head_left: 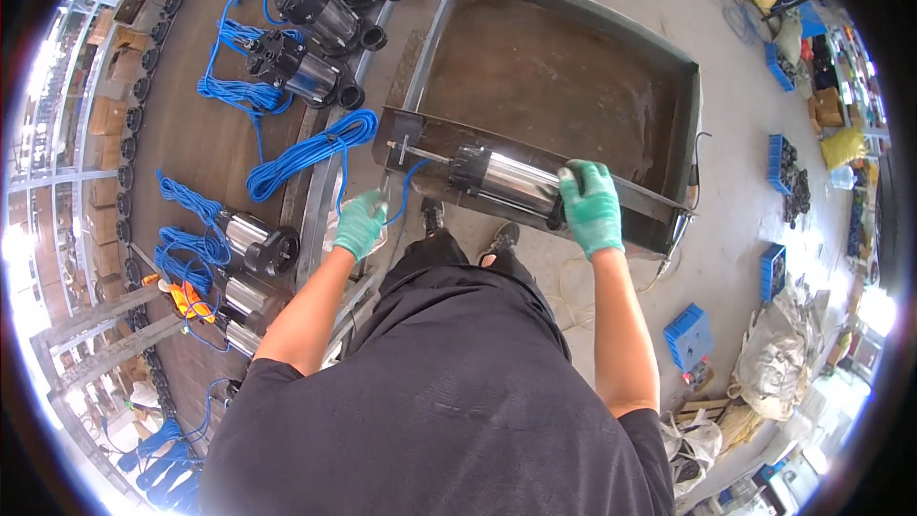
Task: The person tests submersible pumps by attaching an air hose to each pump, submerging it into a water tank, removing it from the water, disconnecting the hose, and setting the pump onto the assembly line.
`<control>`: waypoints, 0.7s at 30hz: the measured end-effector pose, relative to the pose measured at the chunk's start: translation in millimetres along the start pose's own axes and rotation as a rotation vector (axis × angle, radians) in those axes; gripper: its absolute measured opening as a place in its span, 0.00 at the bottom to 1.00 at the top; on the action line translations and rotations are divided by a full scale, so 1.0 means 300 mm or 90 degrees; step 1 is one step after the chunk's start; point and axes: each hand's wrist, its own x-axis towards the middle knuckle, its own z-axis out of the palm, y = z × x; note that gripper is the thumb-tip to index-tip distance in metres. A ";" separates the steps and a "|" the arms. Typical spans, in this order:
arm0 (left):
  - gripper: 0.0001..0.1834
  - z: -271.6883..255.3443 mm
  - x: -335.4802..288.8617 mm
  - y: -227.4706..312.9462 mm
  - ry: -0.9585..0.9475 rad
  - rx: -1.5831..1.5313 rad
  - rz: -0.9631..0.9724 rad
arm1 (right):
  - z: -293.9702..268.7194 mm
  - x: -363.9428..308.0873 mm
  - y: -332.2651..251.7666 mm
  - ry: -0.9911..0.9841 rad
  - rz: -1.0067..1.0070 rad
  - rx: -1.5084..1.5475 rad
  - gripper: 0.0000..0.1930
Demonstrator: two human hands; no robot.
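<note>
A submersible pump [521,182] with a shiny steel barrel and black ends lies on its side along a dark metal ledge [637,222] in front of me. My right hand [590,208], in a green glove, grips the pump's right end. From its left end a thin metal rod [425,154] reaches to a small upright fitting on the ledge. My left hand [360,224], also in a green glove, is left of the ledge beside the pump's blue cable [405,193]. Its fingers are closed together; what they hold is too small to make out.
Beyond the ledge stands a wide metal tank [573,11] with a brown, wet-looking bottom. On the brown bench [196,139] to the left are several pumps [304,72] and a coiled blue cable [310,155]. Blue crates [689,336] and sacks [776,349] line the right side.
</note>
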 end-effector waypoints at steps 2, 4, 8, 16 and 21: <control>0.17 -0.054 0.057 0.084 0.251 -0.320 -0.086 | 0.033 0.001 -0.013 0.011 -0.001 -0.096 0.11; 0.18 -0.097 0.143 0.117 0.299 -0.346 0.010 | 0.054 0.001 0.006 0.010 0.011 -0.081 0.10; 0.19 -0.226 0.289 0.172 0.140 -0.240 0.190 | 0.059 0.011 0.001 -0.001 0.003 -0.080 0.10; 0.20 -0.288 0.429 0.234 -0.283 -0.321 -0.048 | 0.063 0.014 0.000 0.018 -0.029 -0.080 0.10; 0.16 -0.285 0.407 0.268 -0.317 -0.473 -0.236 | 0.069 0.011 0.029 0.017 -0.045 -0.079 0.11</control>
